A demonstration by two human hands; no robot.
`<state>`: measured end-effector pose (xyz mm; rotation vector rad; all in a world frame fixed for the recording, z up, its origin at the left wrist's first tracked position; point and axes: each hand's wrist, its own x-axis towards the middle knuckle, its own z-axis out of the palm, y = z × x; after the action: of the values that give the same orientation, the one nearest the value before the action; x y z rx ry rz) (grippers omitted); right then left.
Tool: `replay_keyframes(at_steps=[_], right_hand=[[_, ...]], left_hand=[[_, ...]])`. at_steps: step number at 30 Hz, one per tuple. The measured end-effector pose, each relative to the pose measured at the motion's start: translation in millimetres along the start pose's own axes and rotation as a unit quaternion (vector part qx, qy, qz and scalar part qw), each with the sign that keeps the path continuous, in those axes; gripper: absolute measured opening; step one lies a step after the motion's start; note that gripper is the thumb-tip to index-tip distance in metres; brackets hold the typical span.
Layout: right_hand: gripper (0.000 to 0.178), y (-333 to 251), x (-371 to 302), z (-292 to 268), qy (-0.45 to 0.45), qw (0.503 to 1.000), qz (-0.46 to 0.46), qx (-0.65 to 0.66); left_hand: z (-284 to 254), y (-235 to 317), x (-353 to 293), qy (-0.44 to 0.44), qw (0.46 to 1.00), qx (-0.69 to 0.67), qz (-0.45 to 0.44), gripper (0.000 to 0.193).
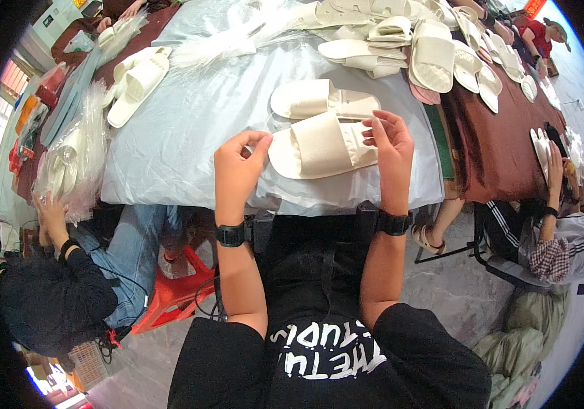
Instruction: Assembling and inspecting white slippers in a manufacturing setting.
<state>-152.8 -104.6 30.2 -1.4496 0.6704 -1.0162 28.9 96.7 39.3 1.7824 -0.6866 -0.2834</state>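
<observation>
Two cream slippers lie side by side on the table in front of me, toes to the left. The nearer slipper (320,146) has a broad strap, and the farther slipper (302,99) lies just behind it. By the nearer slipper's toe is my left hand (241,167), its thumb and forefinger pinched together at the edge; whether they grip anything is hidden. Over the heel end hovers my right hand (393,153), fingers slightly bent and apart, with nothing visibly held.
Grey plastic sheeting (189,150) covers the table. More cream slippers (431,58) pile up at the far right, and a pair (138,85) lies far left. Co-workers sit on both sides; the left person's hand (53,218) touches bagged slippers (67,163). A red stool (176,293) stands at left.
</observation>
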Motion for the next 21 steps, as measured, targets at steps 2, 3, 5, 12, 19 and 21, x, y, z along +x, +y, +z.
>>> replay_keyframes(at_steps=[2, 3, 5, 12, 19, 21], right_hand=[[0.025, 2, 2, -9, 0.015, 1.000, -0.002, -0.023], [0.025, 3, 2, -13, 0.016, 1.000, -0.004, -0.023], [0.029, 3, 3, -16, -0.013, 0.999, 0.015, -0.028], [0.034, 10, 3, -19, 0.045, 0.999, 0.019, -0.005], [0.032, 3, 1, -31, 0.002, 0.996, 0.033, -0.083], [0.025, -1, 0, -33, -0.098, 0.982, 0.088, -0.136]], left_hand=[[3, -5, 2, 0.016, 1.000, -0.018, 0.011, 0.019], [4, -6, 2, 0.016, 1.000, -0.019, 0.012, 0.019], [6, -6, 1, 0.003, 1.000, -0.021, 0.009, 0.020], [9, -11, 0, -0.004, 1.000, -0.017, -0.014, 0.019], [9, -8, 2, -0.025, 0.998, -0.048, 0.017, 0.018], [10, -14, 2, -0.065, 0.995, -0.075, 0.002, 0.019]])
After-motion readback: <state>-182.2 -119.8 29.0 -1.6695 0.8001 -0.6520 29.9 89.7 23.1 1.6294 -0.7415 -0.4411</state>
